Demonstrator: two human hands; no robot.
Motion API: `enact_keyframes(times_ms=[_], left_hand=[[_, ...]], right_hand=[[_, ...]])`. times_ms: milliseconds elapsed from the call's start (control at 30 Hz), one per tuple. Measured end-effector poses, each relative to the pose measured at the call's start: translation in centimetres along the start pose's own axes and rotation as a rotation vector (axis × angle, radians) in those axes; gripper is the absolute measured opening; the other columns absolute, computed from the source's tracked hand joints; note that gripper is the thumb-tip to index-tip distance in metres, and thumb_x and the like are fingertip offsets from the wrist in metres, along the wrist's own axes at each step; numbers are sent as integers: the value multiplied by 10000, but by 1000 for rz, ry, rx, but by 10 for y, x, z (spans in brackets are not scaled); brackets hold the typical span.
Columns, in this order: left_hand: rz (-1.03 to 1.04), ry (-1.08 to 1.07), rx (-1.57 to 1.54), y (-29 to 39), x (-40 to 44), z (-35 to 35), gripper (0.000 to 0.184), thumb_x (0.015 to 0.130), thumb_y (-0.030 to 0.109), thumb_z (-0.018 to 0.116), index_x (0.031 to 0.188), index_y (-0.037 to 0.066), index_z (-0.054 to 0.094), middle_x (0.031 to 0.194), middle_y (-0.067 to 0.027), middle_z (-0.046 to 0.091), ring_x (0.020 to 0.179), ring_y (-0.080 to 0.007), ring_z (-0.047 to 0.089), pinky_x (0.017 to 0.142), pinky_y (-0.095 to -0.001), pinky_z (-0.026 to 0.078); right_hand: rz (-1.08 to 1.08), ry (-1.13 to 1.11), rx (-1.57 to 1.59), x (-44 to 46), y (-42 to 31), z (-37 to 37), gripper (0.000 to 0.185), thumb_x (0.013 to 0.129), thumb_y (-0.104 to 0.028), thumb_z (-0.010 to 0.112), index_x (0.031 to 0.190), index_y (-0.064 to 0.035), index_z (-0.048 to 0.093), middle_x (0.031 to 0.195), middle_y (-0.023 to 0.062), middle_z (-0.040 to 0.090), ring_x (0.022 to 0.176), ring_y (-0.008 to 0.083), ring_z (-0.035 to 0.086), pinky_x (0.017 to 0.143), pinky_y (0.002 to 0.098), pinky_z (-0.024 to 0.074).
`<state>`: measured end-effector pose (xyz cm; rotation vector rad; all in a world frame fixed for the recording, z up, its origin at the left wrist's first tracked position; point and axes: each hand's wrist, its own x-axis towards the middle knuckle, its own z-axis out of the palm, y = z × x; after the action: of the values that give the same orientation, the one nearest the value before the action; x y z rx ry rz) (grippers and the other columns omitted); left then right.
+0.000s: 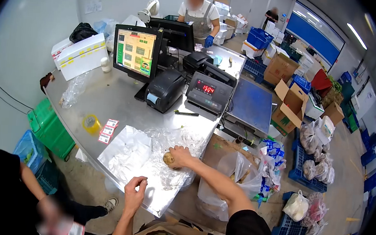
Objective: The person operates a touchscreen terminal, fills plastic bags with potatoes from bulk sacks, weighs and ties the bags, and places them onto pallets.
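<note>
My right hand (180, 156) reaches over the metal table and grips a round brown potato (168, 159). Beneath it lies a crumpled clear plastic bag (168, 138). My left hand (135, 192) hovers by the table's front edge, its fingers curled in and nothing visible in them. White plastic bags (127, 150) lie on the tabletop just beyond it. To the right of the table, a clear plastic bag (219, 189) holds brown produce that I cannot make out clearly.
On the table stand a touch screen (134, 52), a label printer (165, 91) and a scale display (206, 91) reading 1504. Tape (91, 124) and labels (108, 131) lie left. One person (201, 18) stands opposite; another person's arm (32, 182) is at lower left.
</note>
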<state>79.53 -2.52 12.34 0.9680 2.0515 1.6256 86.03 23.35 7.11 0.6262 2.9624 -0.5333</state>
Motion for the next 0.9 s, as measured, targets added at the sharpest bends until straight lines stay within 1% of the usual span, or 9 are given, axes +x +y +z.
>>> enact_keyframes(times_ms=[200,300,367,433,500,533,633,733,900], left_hand=[[101,-10,-86,7,27,1,149,854,66,579,954,-36,621,808,-77,634,754,-128,605,698,-248,474],[320,5,-89,44,31,13,173,787,6,614,957,-25,618,921,-136,618,842,-225,604,754,-294,471],[473,-69,-132,67,27,24,285,716,-7,667,995,2,608,990,-134,598,920,-266,580,790,-335,462],[798,-79,-84,71,22,47,359,676,32,696,1026,41,612,1091,-132,559,1012,-312,537,886,-442,396],[970,-124,-15,79,15,67,335,741,162,665,1062,82,618,1134,-117,553,1088,-307,513,941,-512,344],[1035,-172,65,77,9,77,330,773,223,643,1076,94,619,1143,-112,552,1115,-306,505,954,-527,332],[1134,-121,49,52,13,87,349,825,320,579,1110,120,611,1153,-110,548,1158,-303,482,975,-528,322],[953,-65,64,44,46,80,361,840,341,552,1136,140,597,1149,-105,552,1147,-304,490,983,-521,315],[575,-84,58,-20,133,53,448,870,396,516,1206,100,533,1173,-97,540,1084,-278,522,964,-467,353]], right_hand=[[-329,48,49,-24,-38,-32,244,725,-236,641,746,-2,577,874,197,578,856,324,560,711,421,436],[-387,92,320,-52,-57,-41,207,747,-202,623,729,4,622,807,193,567,835,293,569,688,391,450],[-202,-155,764,-74,-73,-72,241,761,-192,621,901,0,659,892,177,600,913,276,586,770,383,466],[-496,-121,601,-83,-61,-70,384,879,-252,519,1185,-22,553,1092,151,581,1072,249,547,893,349,453],[188,-687,2041,-82,-81,-51,473,963,-328,358,1343,-48,367,1287,126,471,1188,255,467,989,357,403],[276,-633,1849,-99,-95,-58,548,981,-399,259,1398,-44,236,1334,129,411,1214,274,431,1016,387,375],[404,-443,1959,-109,-103,-65,511,944,-361,366,1359,-67,316,1316,106,436,1201,248,444,982,377,391],[541,-173,2050,-112,-94,-71,480,907,-322,472,1320,-90,396,1298,83,460,1188,221,457,947,368,408],[200,-89,1897,-80,-114,-113,556,926,-298,462,1364,7,306,1345,143,410,1218,292,432,1013,408,349]])
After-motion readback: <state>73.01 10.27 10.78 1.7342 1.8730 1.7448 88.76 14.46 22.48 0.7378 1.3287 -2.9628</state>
